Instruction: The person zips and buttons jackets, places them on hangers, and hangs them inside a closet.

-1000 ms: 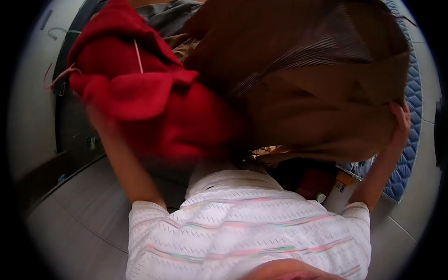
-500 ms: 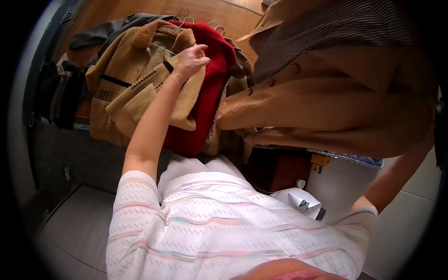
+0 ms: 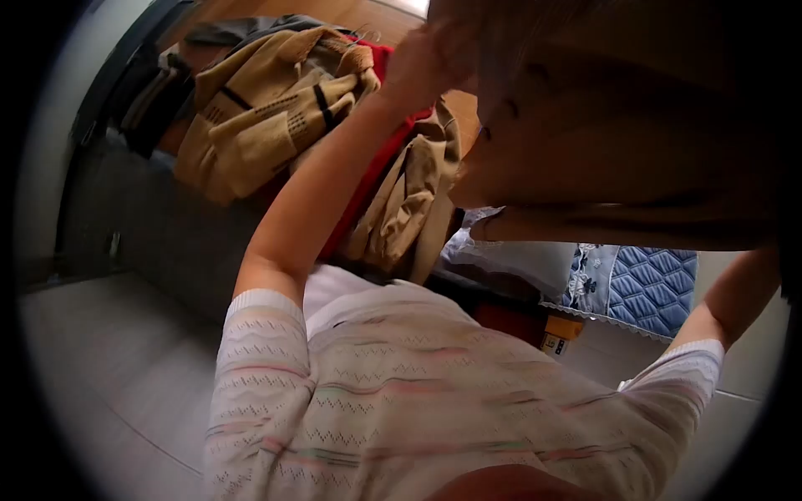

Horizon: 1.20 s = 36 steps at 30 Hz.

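A brown coat point(image 3: 635, 159) with dark buttons hangs large across the upper right, much of it in shadow. My left hand point(image 3: 430, 63) is raised at the coat's upper left edge. Motion smears its fingers, so whether they grip the cloth is unclear. My right forearm point(image 3: 735, 292) rises at the right edge, and the hand itself is hidden by the coat and the dark border. Left of my left arm, a tan coat point(image 3: 284, 108) with a fleecy collar and black trim lies with a red garment point(image 3: 359, 200) and a crumpled beige garment point(image 3: 409, 192).
A blue quilted cover point(image 3: 656, 284) with a lace edge lies below the brown coat, near a yellow-orange object point(image 3: 561, 330). Dark clothes point(image 3: 150, 100) hang or lie at the far left. Wire hanger hooks point(image 3: 365, 35) show above the tan coat. Grey floor point(image 3: 109, 359) is at lower left.
My left hand has moved right, from the tan coat to the brown coat's edge. My view has shifted, and more of the blue quilted cover shows.
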Motion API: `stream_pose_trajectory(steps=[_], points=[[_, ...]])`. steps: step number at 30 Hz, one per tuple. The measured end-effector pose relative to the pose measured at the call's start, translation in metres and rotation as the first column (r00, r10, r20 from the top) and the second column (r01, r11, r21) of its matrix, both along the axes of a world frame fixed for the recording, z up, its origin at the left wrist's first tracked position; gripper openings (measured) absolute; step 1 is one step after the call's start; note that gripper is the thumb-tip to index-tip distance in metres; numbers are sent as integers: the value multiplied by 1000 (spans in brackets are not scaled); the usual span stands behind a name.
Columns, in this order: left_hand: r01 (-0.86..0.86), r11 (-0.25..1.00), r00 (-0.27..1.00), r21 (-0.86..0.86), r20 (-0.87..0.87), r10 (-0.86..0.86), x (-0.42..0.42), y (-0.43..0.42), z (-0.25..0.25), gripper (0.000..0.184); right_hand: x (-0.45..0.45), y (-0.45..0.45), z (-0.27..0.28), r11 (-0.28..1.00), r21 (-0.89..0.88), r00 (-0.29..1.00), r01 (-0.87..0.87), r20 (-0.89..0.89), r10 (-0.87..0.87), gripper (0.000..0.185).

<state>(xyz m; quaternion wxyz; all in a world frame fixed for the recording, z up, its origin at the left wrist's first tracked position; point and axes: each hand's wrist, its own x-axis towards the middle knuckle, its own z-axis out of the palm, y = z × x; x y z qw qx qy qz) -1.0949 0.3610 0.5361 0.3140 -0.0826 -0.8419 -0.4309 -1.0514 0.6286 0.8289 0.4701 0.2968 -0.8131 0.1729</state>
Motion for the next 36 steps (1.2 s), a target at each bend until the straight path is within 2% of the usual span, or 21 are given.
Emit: stream_pose_trajectory(steps=[1,3,7,9,12,15,16,19,20,21,22,23,24,25,26,29,30,32,35,36], points=[[-113,993,993,42,39,111,8,-8,-9,69,3,1,-2,1000,-11,1000,-18,7,18,30],[-352,935,936,-43,4,353,32,-27,-19,78,3,6,-2,997,-41,998,-61,8,61,30],[-562,826,826,-44,-93,556,76,-74,-59,79,-7,9,-7,989,-86,992,-118,43,122,30],[-643,765,760,-25,-139,635,103,-102,-68,75,-11,5,-11,985,-106,987,-136,65,144,29],[-781,615,620,-110,-250,743,137,-164,-86,70,-21,-3,-19,975,-142,977,-170,103,186,29],[-855,486,517,-181,-238,822,186,-216,-84,62,-38,-16,-28,958,-204,957,-202,166,237,29],[-838,538,537,-88,-302,788,196,-241,-92,52,-41,-26,-31,953,-215,950,-212,182,253,29],[-895,445,438,-12,-198,877,233,-278,-85,46,-64,-50,-49,933,-271,918,-238,252,307,29],[-890,453,441,44,-164,882,243,-287,-82,42,-74,-58,-57,925,-293,905,-243,276,325,29],[-795,553,567,249,-17,823,252,-291,-77,43,-83,-64,-66,919,-311,892,-244,301,338,29],[-667,585,694,462,98,714,262,-294,-72,45,-93,-71,-74,913,-329,880,-242,323,349,28],[-517,543,809,662,172,561,269,-297,-70,47,-105,-77,-86,908,-344,865,-237,351,359,28],[-352,545,924,760,191,331,276,-300,-71,46,-117,-81,-98,902,-362,849,-234,376,371,28],[-188,492,982,850,168,84,282,-305,-73,44,-137,-83,-111,894,-379,826,-237,405,391,28],[-35,394,981,918,106,-161,285,-302,-73,43,-151,-81,-125,888,-399,807,-229,433,402,28],[32,719,851,694,358,-384,275,-295,-103,42,-196,-80,-181,875,-448,734,-185,529,426,28],[-47,801,714,597,581,-391,262,-293,-118,40,-211,-78,-205,873,-458,703,-168,565,432,28],[-96,936,329,340,898,-292,232,-287,-154,36,-240,-71,-255,869,-475,638,-140,628,445,28],[-383,882,284,275,943,-171,201,-269,-239,28,-279,-56,-354,867,-460,490,-191,720,491,27],[-435,855,314,282,938,-150,193,-269,-274,29,-289,-51,-391,841,-503,357,-201,761,541,27]])
